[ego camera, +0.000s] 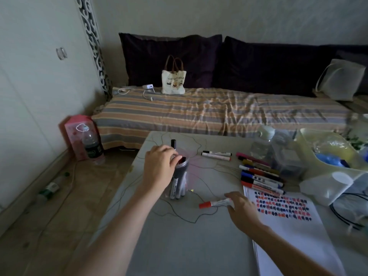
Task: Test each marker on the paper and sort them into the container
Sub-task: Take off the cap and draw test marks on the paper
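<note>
A: Item 1, left hand (pixel 159 166)?
B: Over the clear container (pixel 180 182), fingers curled, pinching a black marker (pixel 173 144) that stands upright w/ its cap above the rim. Container is upright on the counter (pixel 189 246), left of centre, already holds several dark markers.

A: Item 2, right hand (pixel 242 209)?
B: Low on the counter at the left edge of the paper (pixel 288 236). Fingers mostly straight, lying on the barrel of a red-capped marker (pixel 215 203); whether they actually close round it, cannot tell. That marker lies flat, red cap pointing left, approx. between container and paper.

A: Item 3, paper?
B: White sheet stack, right front of counter. Upper part covered w/ rows of short test strokes, red, black, some blue.

A: Item 4, untested stock?
B: Row of markers (pixel 260 176) lying side by side just beyond the paper's top edge, mixed caps: red, blue, black, yellow, pink. Two more white-barrelled markers (pixel 216 155) further back, near centre.

A: Misc.?
B: Plastic bags (pixel 328 156) at the counter's right end. Behind, a bed w/ striped sheet (pixel 219 110), tote bag (pixel 173 81) on it. Bottle (pixel 92 146) on the floor, left.
</note>
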Motion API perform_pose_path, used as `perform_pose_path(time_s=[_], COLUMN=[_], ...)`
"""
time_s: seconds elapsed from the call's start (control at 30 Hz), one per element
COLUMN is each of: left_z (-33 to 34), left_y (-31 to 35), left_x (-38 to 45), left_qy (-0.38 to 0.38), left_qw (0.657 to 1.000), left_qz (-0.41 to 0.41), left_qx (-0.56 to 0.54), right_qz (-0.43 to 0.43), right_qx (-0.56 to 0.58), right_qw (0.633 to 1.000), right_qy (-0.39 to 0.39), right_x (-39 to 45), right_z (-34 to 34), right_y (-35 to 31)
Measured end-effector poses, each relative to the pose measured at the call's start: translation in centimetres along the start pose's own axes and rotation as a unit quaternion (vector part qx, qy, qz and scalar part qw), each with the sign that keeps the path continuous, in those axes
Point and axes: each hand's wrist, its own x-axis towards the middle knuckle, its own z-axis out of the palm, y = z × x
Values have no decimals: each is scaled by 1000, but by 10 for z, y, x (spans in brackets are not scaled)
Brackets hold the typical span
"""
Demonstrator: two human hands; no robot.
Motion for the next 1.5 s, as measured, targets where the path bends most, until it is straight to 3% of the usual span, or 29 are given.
perform_pose_path(time_s=[0.1,0.2,0.4,0.5,0.57,0.67,0.87,1.0,1.1,1.13,1.17,1.23,1.27,1.4,1.5], left_z=[1,16,63,77,77,77,61,60,56,57,56,56,60,88,114], left_y=[24,50,51,50,62,94,151,178,163,152,145,147,154,174,165], left_x=[-14,-44,-101,-106,-104,-102,-99,-96,-78,-70,-66,-67,-72,-97,-109], left_qy=[32,4,-86,-105,-137,-196,-157,-131,-41,-15,-20,-94,-136,-225,-265], left_qw=[996,988,969,944,903,813,600,574,517,531,575,683,721,795,871], left_qz=[49,52,-68,-158,-242,-339,-426,-492,-544,-536,-511,-439,-410,-339,-247], left_qx=[-67,-148,-221,-269,-326,-432,-659,-641,-660,-656,-638,-577,-542,-451,-333], right_qz=[-8,-15,-44,-49,-28,-10,-28,-61,-75,-61,-40,7,26,54,74], right_qx=[-76,-110,-87,10,59,122,178,111,-1,6,24,65,82,133,163], right_qw=[997,993,995,999,998,992,984,986,982,982,983,985,985,982,976], right_qy=[-23,-46,-4,-12,-16,-21,9,110,174,179,177,158,147,119,123], right_x=[9,13,19,5,-11,-39,-78,-90,-109,-116,-120,-123,-122,-115,-111], right_z=[7,17,27,9,-5,-28,-64,-67,-72,-75,-78,-82,-82,-83,-82], right_y=[-2,-4,0,-3,-3,-5,-15,-10,3,12,23,44,51,63,85])
